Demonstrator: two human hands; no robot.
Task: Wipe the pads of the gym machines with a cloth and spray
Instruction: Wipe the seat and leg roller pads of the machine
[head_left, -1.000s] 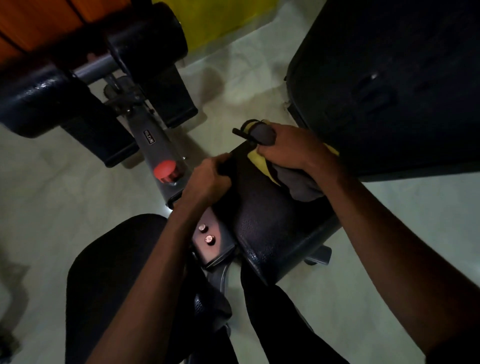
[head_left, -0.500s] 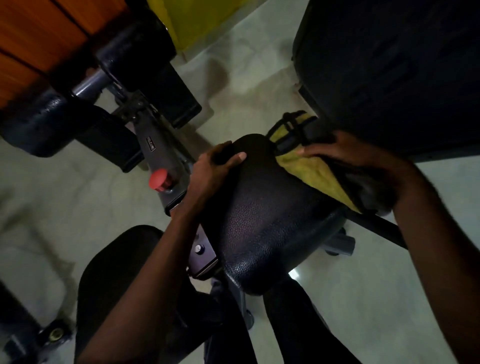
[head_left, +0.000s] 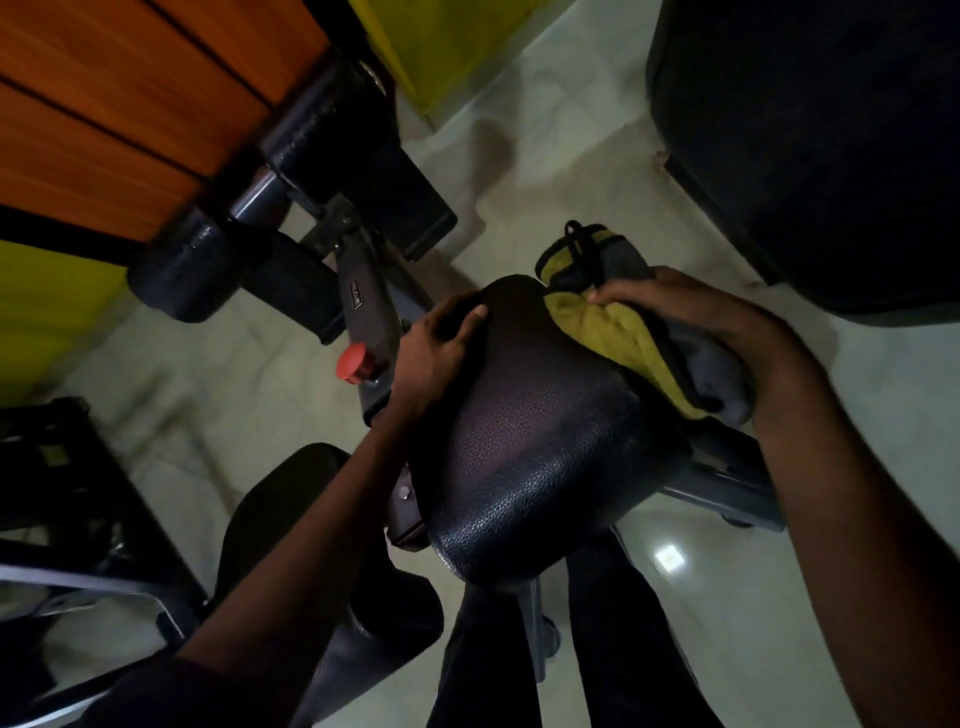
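Pale, glossy floor tiles (head_left: 519, 171) underneath, with 1 small square glint of light (head_left: 669, 558) low on the right. Orange wood panelling (head_left: 130, 104) and a yellow wall (head_left: 447, 47) along the top. Dim throughout.

Black leather-grain seat pad (head_left: 545, 441) in the middle, tilted, on a grey steel frame (head_left: 363, 301). Red knob (head_left: 353, 362) just left of the pad. Beyond it, 2 black foam rollers (head_left: 182, 270) on a crossbar. Upper right, 1 large dark pad (head_left: 805, 130), well apart from the seat.

Left hand (head_left: 431, 353) on the seat pad's far left edge, fingers curled over the rim and gripping it.

Right hand (head_left: 727, 332) on the far right edge, bent over a yellow and grey cloth (head_left: 613, 332) and pressing it against the padding, fingers wrapped round the bunched fabric. Black hanging loop (head_left: 582, 244) of the cloth sticking out past the fingertips, beyond the pad's edge.

Dark-trousered legs (head_left: 623, 649) low in view, beneath the seat.
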